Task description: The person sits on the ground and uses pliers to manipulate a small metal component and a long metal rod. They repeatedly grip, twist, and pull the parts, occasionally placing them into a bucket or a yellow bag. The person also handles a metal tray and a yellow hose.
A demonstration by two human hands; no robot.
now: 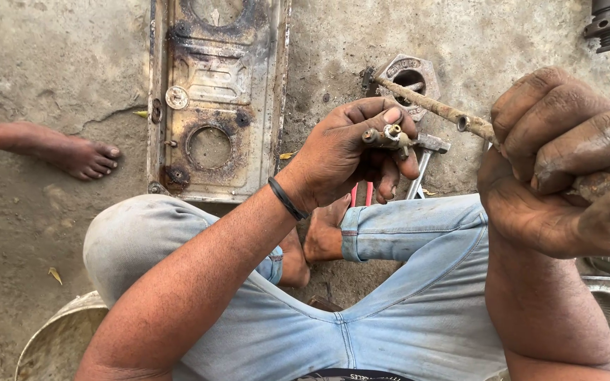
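Observation:
My left hand (351,152) pinches a small brass fitting (390,135) between thumb and fingers, holding it up in the middle of the view. A black band circles that wrist. My right hand (566,162) is wrapped around a rusty metal pipe (432,107) that runs up and to the left from the fist. The pipe's far tip reaches toward a grey hexagonal metal part (409,76) lying on the ground. The fitting sits just below the pipe, apart from it. I am seated with knees bent in light blue jeans.
A rusty stove-top panel (213,99) with round openings lies on the concrete floor ahead. Another person's bare foot (82,156) rests at the left. A hammer (425,159) and red-handled tool (361,194) lie near my foot. Metal bowls (54,339) flank me, and a dark threaded part (607,25) is top right.

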